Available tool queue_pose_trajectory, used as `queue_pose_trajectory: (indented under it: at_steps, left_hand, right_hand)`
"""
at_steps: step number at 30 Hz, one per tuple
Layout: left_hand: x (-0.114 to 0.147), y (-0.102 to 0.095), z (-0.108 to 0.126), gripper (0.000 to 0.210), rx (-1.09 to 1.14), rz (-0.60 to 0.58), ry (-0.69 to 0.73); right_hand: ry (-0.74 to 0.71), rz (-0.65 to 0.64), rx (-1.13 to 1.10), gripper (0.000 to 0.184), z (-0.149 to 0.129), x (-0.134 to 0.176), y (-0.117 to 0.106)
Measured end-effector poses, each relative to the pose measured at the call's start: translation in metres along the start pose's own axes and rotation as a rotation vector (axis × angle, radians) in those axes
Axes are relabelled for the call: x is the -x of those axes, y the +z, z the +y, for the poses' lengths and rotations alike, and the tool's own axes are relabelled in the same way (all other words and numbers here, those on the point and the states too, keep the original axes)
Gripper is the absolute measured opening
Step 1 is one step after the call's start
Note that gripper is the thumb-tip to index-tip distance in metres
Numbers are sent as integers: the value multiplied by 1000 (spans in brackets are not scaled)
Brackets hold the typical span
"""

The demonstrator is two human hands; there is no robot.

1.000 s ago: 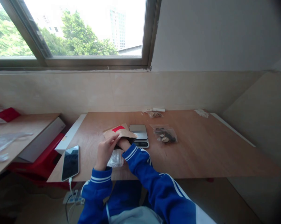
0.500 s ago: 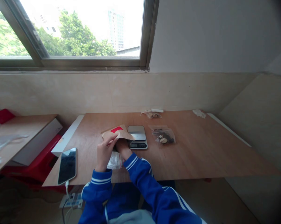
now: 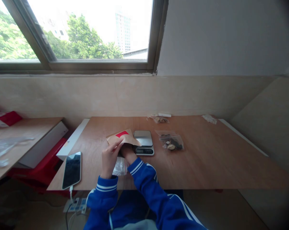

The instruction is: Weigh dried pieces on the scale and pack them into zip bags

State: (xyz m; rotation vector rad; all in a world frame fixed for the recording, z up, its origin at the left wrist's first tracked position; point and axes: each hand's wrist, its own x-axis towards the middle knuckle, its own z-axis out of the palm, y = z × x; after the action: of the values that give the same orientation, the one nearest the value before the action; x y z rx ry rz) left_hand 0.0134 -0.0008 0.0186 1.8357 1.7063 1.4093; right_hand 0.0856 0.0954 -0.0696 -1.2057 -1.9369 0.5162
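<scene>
A brown paper bag with a red label is tilted over the table, its mouth toward me. My left hand pinches the upper edge of that mouth between thumb and fingers. Into the opening reaches my right hand; the paper hides its fingers, so what they hold, if anything, does not show. Just right of the bag sits a digital scale with a metal plate, its near left corner close to my right hand. Beneath my wrists lies a clear plastic bag.
Right of the scale are clear zip bags with dark and pale pieces. Another small bag lies by the wall, and a crumpled white scrap at the back right. A phone on a charging cable rests at the left edge.
The whole view has shifted slightly, so everything appears a little further right. My left hand still grips the bag, and my right hand is still inside its mouth.
</scene>
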Motion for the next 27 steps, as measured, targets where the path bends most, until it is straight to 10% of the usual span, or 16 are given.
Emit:
queue_pose_trajectory:
  at_steps: [16, 27]
  left_hand:
    - [-8, -4, 5, 23, 5, -31, -36]
    - [-14, 8, -1, 26, -6, 19, -11]
  right_hand:
    - [61, -230, 91, 42, -63, 41, -100]
    - [-69, 73, -63, 38, -61, 55, -105]
